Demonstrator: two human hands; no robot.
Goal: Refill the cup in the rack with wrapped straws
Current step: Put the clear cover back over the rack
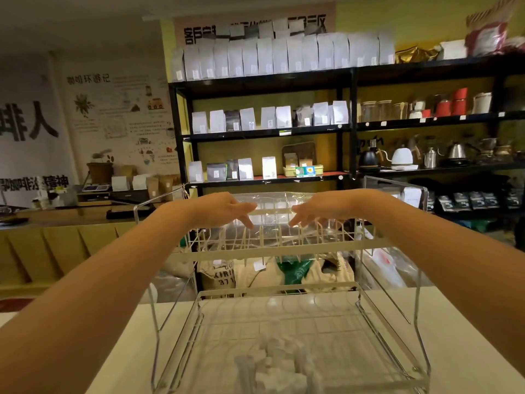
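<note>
I note both hands, left (227,207) and right (318,207), fingers loosely extended, grasping nothing, over the wire rack's (284,253) upper tier; burlap sack (224,275) beyond reads "KIRI"

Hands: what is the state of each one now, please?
Left hand: open, fingers straight, holding nothing.
Right hand: open, fingers straight, holding nothing.
</note>
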